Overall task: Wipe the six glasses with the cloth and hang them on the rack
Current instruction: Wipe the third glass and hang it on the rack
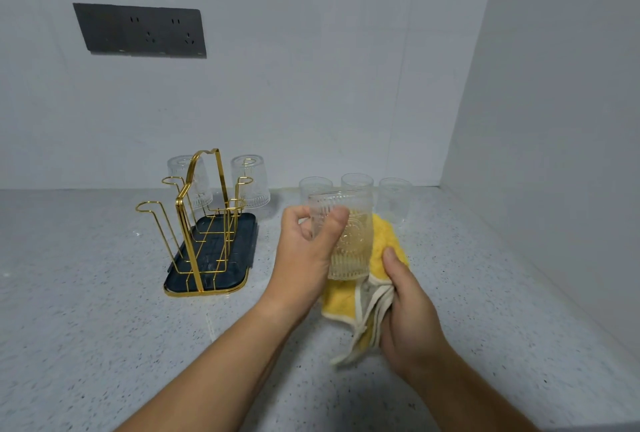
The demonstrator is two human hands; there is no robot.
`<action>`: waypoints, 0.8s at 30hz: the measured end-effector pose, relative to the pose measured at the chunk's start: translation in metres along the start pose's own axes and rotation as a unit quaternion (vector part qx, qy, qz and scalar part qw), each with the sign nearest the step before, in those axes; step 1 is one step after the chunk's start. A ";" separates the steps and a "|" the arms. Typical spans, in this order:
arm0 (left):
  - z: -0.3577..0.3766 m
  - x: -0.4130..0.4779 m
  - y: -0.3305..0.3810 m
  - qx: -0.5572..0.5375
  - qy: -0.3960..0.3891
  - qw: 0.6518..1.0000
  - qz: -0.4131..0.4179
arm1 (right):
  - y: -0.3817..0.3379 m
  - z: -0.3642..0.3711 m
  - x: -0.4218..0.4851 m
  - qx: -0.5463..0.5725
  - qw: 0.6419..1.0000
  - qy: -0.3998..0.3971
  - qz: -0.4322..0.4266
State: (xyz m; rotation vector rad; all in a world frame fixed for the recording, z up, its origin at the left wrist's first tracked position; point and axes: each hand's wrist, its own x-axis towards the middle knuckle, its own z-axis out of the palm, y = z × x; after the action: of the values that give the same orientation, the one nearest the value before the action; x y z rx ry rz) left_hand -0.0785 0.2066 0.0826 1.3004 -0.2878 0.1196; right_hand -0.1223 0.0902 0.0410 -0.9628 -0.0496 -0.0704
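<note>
Left hand (304, 255) is up off the counter, thumb and fingers curled round a ribbed glass (349, 244), gripping it near the rim, mouth upward and tilted a little. Just to its right, the right hand (410, 314) is closed on a yellow cloth (384, 237), thumb on top. The cloth is bunched up behind the glass's right side and base, its pale-edged corners hanging below the fist. Whether cloth and glass actually touch is hard to tell from here.

Out behind the hands, three more stand mouth-up in a row by the back wall, well apart from the rack: left standing glass (315, 186), middle standing glass (356, 181) and right standing glass (394, 197).

Over to the left sits the gold wire rack (202, 223) in its dark tray (239, 251) on the speckled counter (86, 275). Two glasses hang upside down on its far pegs — left hung glass (180, 168) and right hung glass (251, 182).

High on the wall is a dark socket plate (140, 31).
</note>
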 end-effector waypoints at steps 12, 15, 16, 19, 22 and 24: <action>0.010 -0.010 -0.005 0.005 -0.040 0.999 -0.005 | -0.022 0.008 0.012 -0.096 0.994 0.029 -0.039; 0.011 -0.007 -0.008 -0.058 -0.049 0.997 -0.015 | -0.031 0.011 0.019 -0.083 0.995 0.032 -0.035; 0.010 -0.004 -0.008 -0.075 -0.044 0.996 -0.013 | -0.026 0.011 0.018 -0.084 0.996 0.026 -0.031; 0.003 0.003 -0.005 -0.116 -0.031 0.992 -0.031 | -0.002 0.008 0.003 -0.103 0.994 0.016 -0.021; 0.001 0.005 -0.002 -0.080 -0.001 0.996 -0.044 | 0.006 0.007 -0.005 -0.122 0.992 0.029 -0.031; 0.002 0.003 -0.003 -0.025 0.010 0.999 -0.026 | -0.002 0.010 -0.004 -0.144 0.988 0.030 -0.043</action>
State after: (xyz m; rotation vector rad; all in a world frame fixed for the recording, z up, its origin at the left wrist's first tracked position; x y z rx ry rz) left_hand -0.0752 0.2039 0.0812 1.2561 -0.2398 0.0811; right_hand -0.1268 0.0974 0.0477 -1.2466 -0.0263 -0.1892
